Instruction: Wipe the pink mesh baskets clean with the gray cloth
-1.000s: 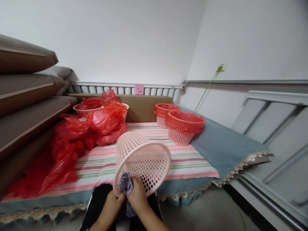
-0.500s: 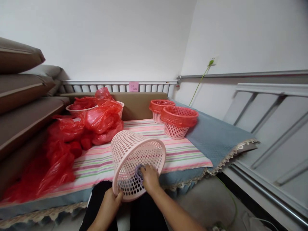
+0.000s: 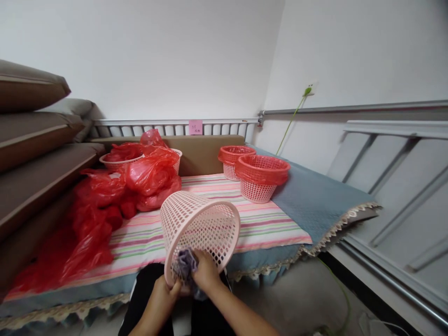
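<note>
A pale pink perforated plastic basket (image 3: 182, 212) lies tilted over my lap, its round mouth facing me and to the right. My left hand (image 3: 164, 296) grips the lower left part of its rim. Bunched in my right hand (image 3: 206, 270) is a greyish-purple cloth (image 3: 188, 265), held against the lower rim at the basket's mouth. Part of the cloth hangs over the edge, close to my left fingers. My left fingertips are partly hidden by the rim.
Red plastic bags (image 3: 147, 172) pile up at the left, with pink baskets behind them. Two red-lined baskets (image 3: 261, 179) stand back right on the striped cloth (image 3: 210, 182). Brown cushions (image 3: 38, 163) are stacked left; a white railing (image 3: 395, 158) runs along the right.
My right hand has drawn the cloth from inside the basket down and left to its lower rim. The basket stays nearly in place, still held by my left hand.
</note>
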{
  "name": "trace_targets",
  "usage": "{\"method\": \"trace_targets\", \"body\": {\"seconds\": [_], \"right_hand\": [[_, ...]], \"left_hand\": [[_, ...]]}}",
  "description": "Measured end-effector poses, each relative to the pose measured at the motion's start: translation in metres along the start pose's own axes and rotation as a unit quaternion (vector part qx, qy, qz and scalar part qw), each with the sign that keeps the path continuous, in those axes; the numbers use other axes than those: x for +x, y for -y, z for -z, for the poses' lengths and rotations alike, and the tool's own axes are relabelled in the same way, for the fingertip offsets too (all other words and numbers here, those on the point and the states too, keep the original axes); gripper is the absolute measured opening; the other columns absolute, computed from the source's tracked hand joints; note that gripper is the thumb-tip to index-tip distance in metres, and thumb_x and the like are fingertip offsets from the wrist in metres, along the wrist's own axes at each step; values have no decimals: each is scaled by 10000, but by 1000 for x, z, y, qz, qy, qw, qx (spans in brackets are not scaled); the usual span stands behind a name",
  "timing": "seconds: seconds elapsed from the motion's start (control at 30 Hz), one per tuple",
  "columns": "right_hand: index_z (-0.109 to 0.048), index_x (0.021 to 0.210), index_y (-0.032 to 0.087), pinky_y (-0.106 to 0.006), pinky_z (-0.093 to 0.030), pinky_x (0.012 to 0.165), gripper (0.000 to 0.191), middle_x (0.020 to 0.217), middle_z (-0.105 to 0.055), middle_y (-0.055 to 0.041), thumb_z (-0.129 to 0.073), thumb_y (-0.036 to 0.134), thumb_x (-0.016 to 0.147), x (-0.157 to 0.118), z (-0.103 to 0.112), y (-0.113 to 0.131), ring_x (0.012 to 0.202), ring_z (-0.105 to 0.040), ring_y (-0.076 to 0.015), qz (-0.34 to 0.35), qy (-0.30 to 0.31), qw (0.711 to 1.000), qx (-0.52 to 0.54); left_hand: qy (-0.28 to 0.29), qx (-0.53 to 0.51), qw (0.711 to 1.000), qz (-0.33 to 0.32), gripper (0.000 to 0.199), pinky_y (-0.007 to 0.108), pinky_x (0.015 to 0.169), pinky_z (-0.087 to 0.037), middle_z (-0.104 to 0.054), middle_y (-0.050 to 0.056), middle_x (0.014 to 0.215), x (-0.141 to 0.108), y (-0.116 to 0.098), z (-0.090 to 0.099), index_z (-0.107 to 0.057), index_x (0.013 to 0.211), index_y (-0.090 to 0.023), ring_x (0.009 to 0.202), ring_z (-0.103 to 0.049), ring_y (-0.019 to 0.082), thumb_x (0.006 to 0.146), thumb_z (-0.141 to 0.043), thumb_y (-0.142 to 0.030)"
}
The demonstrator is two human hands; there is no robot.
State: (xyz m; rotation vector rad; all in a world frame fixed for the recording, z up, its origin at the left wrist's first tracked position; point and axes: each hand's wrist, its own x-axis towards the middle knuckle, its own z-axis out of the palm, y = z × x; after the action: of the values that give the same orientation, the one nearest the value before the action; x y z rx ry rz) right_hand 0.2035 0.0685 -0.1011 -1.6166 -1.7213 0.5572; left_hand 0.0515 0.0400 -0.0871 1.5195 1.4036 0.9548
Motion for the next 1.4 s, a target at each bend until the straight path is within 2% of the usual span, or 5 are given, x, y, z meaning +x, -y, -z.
{"method": "trace_targets", "body": {"seconds": [0.17,0.5,0.73,1.1,1.4], "right_hand": [[-593,1099,222,-381,-377,884,478,1021,-593,-95,-513,88,648,5,21,-20,1006,-526,-266,24,-40,976,-211],[-605,1103,186,-419,-363,1007,368,1207,-562,-119,-504,364,797,-27,45,-43,1158,-487,-251,76,-130,988,33],[-591,1036,137,-370,-506,821,569,961,-673,-135,-654,511,611,-52,60,-95,906,-648,-269,-166,-136,953,215],[-586,900,106,-334,-545,534,499,694,-686,-82,-671,468,567,-13,24,-56,620,-670,-256,-235,28,909,344],[-440,1293,91,-311,-532,472,798,883,-694,-109,-536,509,620,-43,-14,-11,602,-660,-240,-204,9,945,254]], "left_hand": [[-13,-19,999,44,229,300,461,-517,-672,72,565,10,9,6,-607,640,-140,511,-651,245,677,-620,-366],[-59,-107,983,140,149,324,501,-573,-700,62,648,16,35,36,-614,729,-135,576,-675,225,686,-630,-277],[-24,-90,983,155,261,310,612,-579,-718,107,800,15,27,41,-609,815,-115,711,-689,222,751,-540,-359],[44,146,982,111,405,389,940,-423,-696,101,1073,-48,15,44,-641,1059,-205,1043,-611,292,685,-652,-359],[-18,108,992,-70,836,399,1111,-256,-366,163,1441,15,9,15,-255,1424,-140,1323,-343,268,687,-638,-238]]}}
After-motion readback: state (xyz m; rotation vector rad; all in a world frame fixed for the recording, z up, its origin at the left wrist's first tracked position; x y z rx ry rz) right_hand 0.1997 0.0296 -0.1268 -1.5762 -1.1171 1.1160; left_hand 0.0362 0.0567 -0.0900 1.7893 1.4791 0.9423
